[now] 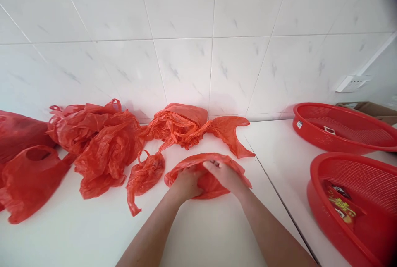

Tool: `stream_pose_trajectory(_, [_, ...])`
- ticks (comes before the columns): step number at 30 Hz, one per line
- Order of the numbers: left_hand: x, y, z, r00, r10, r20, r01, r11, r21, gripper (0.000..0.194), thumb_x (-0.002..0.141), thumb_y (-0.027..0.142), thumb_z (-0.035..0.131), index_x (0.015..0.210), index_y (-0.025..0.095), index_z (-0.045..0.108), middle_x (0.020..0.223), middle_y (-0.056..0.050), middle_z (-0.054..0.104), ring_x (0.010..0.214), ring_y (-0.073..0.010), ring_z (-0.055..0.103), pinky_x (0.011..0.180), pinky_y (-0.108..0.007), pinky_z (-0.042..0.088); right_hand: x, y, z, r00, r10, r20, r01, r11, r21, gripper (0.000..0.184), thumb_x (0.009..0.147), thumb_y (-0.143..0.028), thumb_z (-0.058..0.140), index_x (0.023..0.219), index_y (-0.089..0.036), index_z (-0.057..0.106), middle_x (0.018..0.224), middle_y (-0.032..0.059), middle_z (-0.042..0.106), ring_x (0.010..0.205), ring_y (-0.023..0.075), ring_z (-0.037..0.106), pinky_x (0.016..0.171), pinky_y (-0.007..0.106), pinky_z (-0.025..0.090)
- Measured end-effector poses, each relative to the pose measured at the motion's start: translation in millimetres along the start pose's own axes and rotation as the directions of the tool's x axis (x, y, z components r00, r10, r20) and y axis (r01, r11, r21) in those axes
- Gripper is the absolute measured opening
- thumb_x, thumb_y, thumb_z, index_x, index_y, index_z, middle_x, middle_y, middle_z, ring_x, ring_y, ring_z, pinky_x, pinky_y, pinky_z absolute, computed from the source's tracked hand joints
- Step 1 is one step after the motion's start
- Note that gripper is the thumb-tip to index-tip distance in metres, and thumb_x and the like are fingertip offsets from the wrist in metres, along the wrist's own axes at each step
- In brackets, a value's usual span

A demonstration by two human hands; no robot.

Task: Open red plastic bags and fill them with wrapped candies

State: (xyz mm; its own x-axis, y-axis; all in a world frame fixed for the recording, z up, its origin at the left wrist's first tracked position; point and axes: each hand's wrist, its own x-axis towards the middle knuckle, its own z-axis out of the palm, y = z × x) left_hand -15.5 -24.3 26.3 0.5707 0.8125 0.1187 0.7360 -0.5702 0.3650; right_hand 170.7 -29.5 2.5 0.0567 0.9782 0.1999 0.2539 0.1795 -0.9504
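A red plastic bag lies spread and rumpled on the white table in front of me. My left hand is at its left side, fingers bent and partly hidden in the thin film, closed on the bag. Across from it, my right hand has its fingers curled at the bag's upper middle, gripping the plastic. Just left of my hands sits a small crumpled red bag with a loop handle. Behind them, a bunched red bag touches a flatter red bag piece reaching right.
A large heap of red bags and a red bag with a handle hole lie to the left. Two red plastic baskets stand at right, the nearer holding a colourful packet. A table seam runs beside my right arm; a tiled wall rises behind.
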Motion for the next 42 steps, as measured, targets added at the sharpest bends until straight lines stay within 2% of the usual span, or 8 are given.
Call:
stream_pose_trajectory(6, [-11, -15, 0.4, 0.988, -0.017, 0.153, 0.029, 0.996, -0.081, 0.067, 0.062, 0.010, 0.062, 0.123, 0.036, 0.057, 0.142, -0.006, 0.043, 0.101, -0.0299, 0.062, 0.064, -0.033, 0.052, 39, 23, -28, 0.956, 0.285, 0.068, -0.264, 0.740, 0.618, 0.027, 0.079, -0.048, 0.059, 0.076, -0.021, 0.055, 0.085, 0.0045, 0.064, 0.082, 0.0176, 0.064, 0.069, 0.031, 0.054])
stream_pose_trajectory(11, [-15, -13, -8.2, 0.979, 0.092, -0.182, -0.099, 0.995, -0.028, 0.034, 0.082, 0.019, 0.053, 0.114, 0.025, 0.062, 0.122, -0.008, 0.058, 0.113, -0.0256, 0.053, 0.094, -0.041, 0.044, 42, 39, -39, 0.944, 0.298, 0.140, -0.306, 0.639, 0.706, 0.020, 0.077, -0.038, 0.065, 0.079, -0.020, 0.058, 0.079, 0.0023, 0.064, 0.074, 0.0127, 0.063, 0.064, 0.023, 0.052])
stream_pose_trajectory(16, [-14, -29, -4.4, 0.776, -0.257, -0.576, 0.215, 0.966, -0.141, 0.050, 0.078, 0.040, 0.060, 0.123, 0.019, 0.052, 0.126, -0.016, 0.051, 0.112, -0.0312, 0.051, 0.095, -0.048, 0.042, 38, 31, -38, 0.953, 0.250, 0.174, -0.299, 0.664, 0.685, 0.031, 0.075, -0.046, 0.066, 0.067, -0.016, 0.059, 0.063, 0.0007, 0.061, 0.048, 0.0086, 0.052, 0.042, 0.019, 0.041])
stream_pose_trajectory(21, [-8, -48, 6.9, 0.769, -0.605, -0.207, 0.344, 0.664, -0.664, 0.042, 0.073, 0.052, 0.060, 0.098, 0.018, 0.062, 0.079, -0.003, 0.065, 0.071, -0.0201, 0.061, 0.064, -0.029, 0.049, 28, 2, -43, 0.982, 0.156, 0.108, -0.189, 0.767, 0.613, 0.036, 0.076, -0.049, 0.063, 0.090, -0.016, 0.065, 0.083, 0.0065, 0.068, 0.064, 0.0132, 0.062, 0.055, 0.024, 0.048])
stream_pose_trajectory(26, [-11, -45, 4.8, 0.746, -0.633, -0.205, 0.318, 0.610, -0.726, 0.037, 0.068, 0.051, 0.063, 0.084, 0.018, 0.063, 0.069, 0.000, 0.064, 0.062, -0.0168, 0.057, 0.055, -0.024, 0.044, -27, -57, -65, 0.996, 0.039, -0.077, -0.011, 0.946, 0.325, 0.022, 0.083, -0.037, 0.060, 0.097, -0.021, 0.065, 0.089, 0.0029, 0.067, 0.076, 0.0136, 0.063, 0.067, 0.024, 0.049])
stream_pose_trajectory(34, [-10, -43, 2.1, 0.745, -0.633, -0.213, 0.336, 0.631, -0.699, 0.033, 0.070, 0.050, 0.062, 0.083, 0.020, 0.063, 0.069, 0.001, 0.062, 0.062, -0.0161, 0.055, 0.056, -0.024, 0.043, -129, -103, -197, 0.897, -0.020, -0.441, -0.233, 0.827, -0.512, 0.026, 0.081, -0.038, 0.059, 0.104, -0.027, 0.064, 0.106, 0.0055, 0.064, 0.095, 0.0215, 0.062, 0.075, 0.032, 0.050])
stream_pose_trajectory(38, [-9, -41, 0.6, 0.744, -0.635, -0.208, 0.360, 0.644, -0.675, 0.030, 0.070, 0.049, 0.061, 0.082, 0.021, 0.062, 0.068, 0.002, 0.061, 0.062, -0.0157, 0.055, 0.056, -0.024, 0.042, -130, -67, -284, 0.917, 0.189, -0.351, -0.388, 0.627, -0.676, 0.057, 0.063, -0.036, 0.072, 0.118, -0.026, 0.059, 0.119, 0.0102, 0.059, 0.108, 0.0285, 0.057, 0.083, 0.038, 0.049])
stream_pose_trajectory(42, [-10, -43, 2.3, 0.754, -0.630, -0.188, 0.389, 0.658, -0.645, 0.031, 0.071, 0.049, 0.061, 0.083, 0.021, 0.063, 0.069, 0.002, 0.061, 0.064, -0.0159, 0.055, 0.057, -0.024, 0.042, -123, -25, -319, 0.876, 0.449, -0.177, -0.409, 0.496, -0.766, 0.104, 0.051, -0.037, 0.078, 0.143, -0.021, 0.031, 0.142, 0.0150, 0.036, 0.125, 0.0341, 0.042, 0.096, 0.041, 0.042])
